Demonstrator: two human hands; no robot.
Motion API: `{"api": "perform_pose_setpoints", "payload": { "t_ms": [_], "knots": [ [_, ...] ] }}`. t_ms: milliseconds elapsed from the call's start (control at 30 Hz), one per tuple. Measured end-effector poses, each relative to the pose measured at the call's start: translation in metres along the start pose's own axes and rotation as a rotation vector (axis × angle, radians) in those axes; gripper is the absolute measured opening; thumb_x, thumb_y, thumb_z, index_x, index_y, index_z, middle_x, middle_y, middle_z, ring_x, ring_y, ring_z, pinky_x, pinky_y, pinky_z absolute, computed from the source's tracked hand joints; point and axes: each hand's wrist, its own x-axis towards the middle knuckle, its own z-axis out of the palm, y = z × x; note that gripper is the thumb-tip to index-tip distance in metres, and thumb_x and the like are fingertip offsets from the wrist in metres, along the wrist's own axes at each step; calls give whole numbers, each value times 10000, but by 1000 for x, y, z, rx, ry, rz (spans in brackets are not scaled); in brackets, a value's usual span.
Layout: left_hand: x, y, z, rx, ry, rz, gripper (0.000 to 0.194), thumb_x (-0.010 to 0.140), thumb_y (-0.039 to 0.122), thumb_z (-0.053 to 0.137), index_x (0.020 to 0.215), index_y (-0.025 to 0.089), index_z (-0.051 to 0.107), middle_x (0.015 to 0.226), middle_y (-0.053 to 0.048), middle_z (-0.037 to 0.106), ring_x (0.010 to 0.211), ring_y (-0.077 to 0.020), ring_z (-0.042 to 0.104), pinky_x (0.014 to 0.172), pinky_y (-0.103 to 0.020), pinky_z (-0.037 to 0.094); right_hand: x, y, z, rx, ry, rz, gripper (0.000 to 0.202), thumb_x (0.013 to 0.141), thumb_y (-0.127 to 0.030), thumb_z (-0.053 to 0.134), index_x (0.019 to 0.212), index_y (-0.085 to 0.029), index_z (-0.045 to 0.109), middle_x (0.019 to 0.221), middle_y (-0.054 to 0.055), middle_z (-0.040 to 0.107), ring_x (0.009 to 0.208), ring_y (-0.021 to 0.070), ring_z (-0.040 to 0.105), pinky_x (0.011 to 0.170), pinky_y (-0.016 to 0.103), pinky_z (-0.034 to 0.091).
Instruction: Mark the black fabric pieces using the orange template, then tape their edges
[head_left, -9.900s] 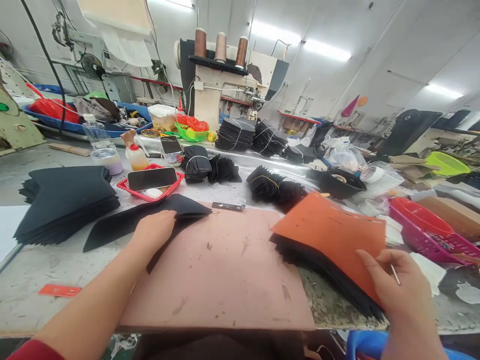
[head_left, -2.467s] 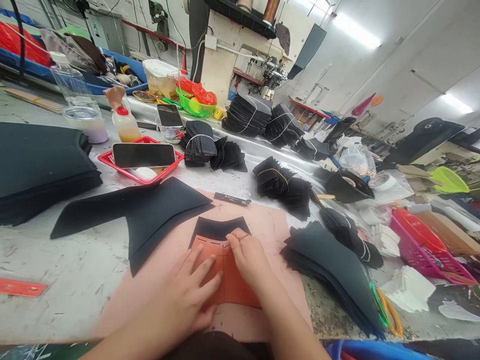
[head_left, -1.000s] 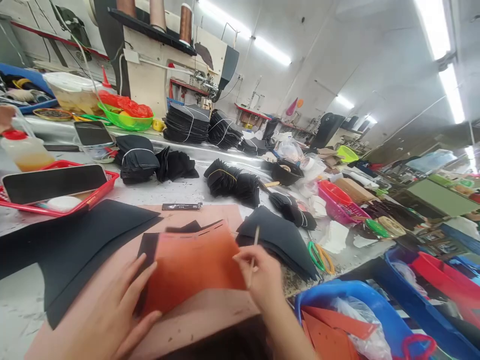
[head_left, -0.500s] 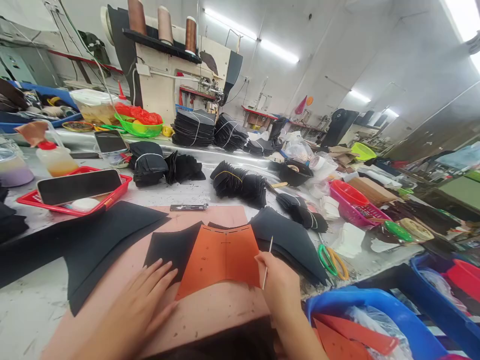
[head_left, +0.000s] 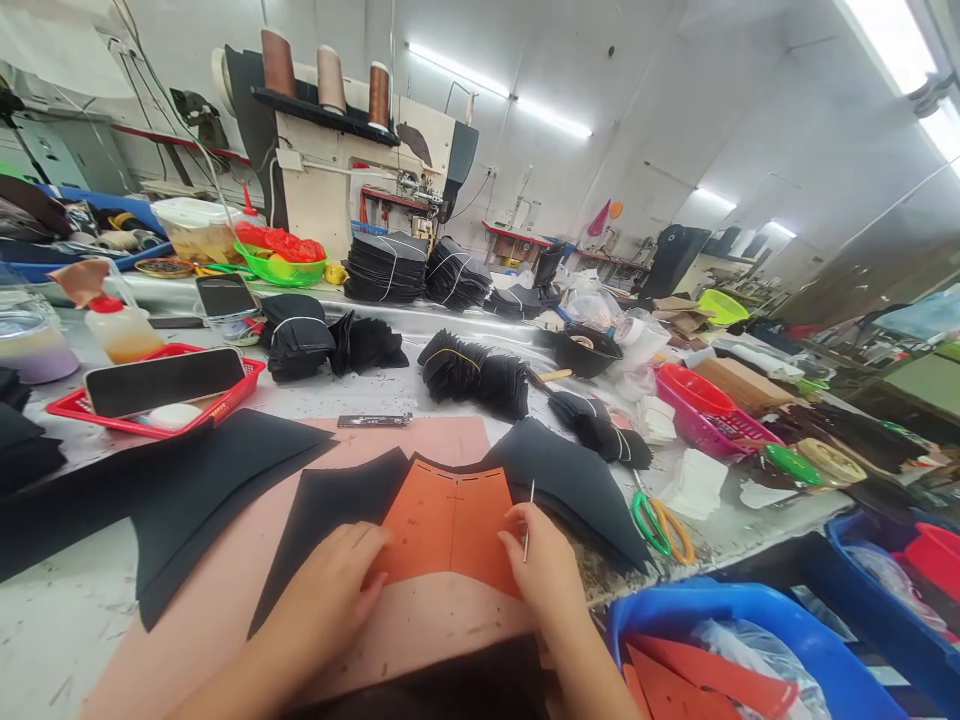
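An orange pattern template, with slots along its top and a centre line, lies over black cut pieces on a pink work mat. My left hand has its fingers curled onto the template's left edge, thumb below. A thin silver marking pen is held upright in my right hand, whose thumb and fingertips also meet the template's right edge. More black pieces are stacked just beyond the right hand, and others lie to the left.
Green-and-orange-handled scissors lie at the right table edge, above a blue bin holding orange pieces. A red basket with a phone stands left. Bundled black pieces sit behind the mat, before a sewing machine.
My left hand has moved from lying flat on the black pieces to the template's left edge. The template has shifted slightly right, and more of the black piece at its left shows.
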Motion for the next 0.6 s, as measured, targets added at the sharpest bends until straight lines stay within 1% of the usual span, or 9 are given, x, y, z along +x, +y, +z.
{"api": "perform_pose_setpoints", "payload": {
  "t_ms": [67,133,200,300,367,467,600],
  "knots": [
    [0,-2,0,-235,-5,-159,206,797,239,434,959,235,562,1031,-42,620,907,-191,609,737,-314,526,-3,-2,3,11,56,-26,78,779,-200,490,823,-212,553,773,42,677,674,202,647,593,290,471],
    [4,-6,-2,-468,-39,-361,293,788,331,470,1046,222,553,1135,-75,601,1005,-222,607,763,-336,538,-6,-4,5,-26,142,-95,96,813,-201,453,789,-213,545,743,37,663,637,185,629,555,267,439],
    [11,-10,-5,-570,-86,-494,383,771,383,478,1098,194,537,1178,-115,592,1036,-249,609,738,-349,550,-10,-5,8,-89,229,-168,155,842,-183,410,761,-217,538,722,31,643,599,169,597,525,255,399],
    [23,-16,-9,-589,-129,-581,484,734,412,486,1152,170,516,1213,-150,579,999,-254,628,713,-353,554,-13,-7,12,-106,320,-246,178,824,-132,396,716,-219,508,671,21,597,595,167,552,539,253,380],
    [31,-16,-12,-603,-155,-631,545,696,412,488,1179,160,505,1210,-155,581,958,-246,636,716,-357,549,-12,-7,15,-54,341,-281,174,798,-103,387,706,-218,479,664,19,569,616,171,537,573,258,395],
    [38,-13,-15,-618,-186,-671,603,646,402,484,1196,154,502,1173,-140,603,919,-239,631,772,-380,526,-9,-9,18,21,303,-285,160,796,-99,363,734,-218,450,700,21,543,634,169,525,587,262,410],
    [43,-6,-19,-627,-190,-707,583,603,385,517,1146,175,545,1131,-114,619,938,-253,603,884,-414,454,-7,-11,20,24,254,-196,109,787,-134,391,739,-226,427,711,22,531,642,180,521,576,274,415]
  ]
}}
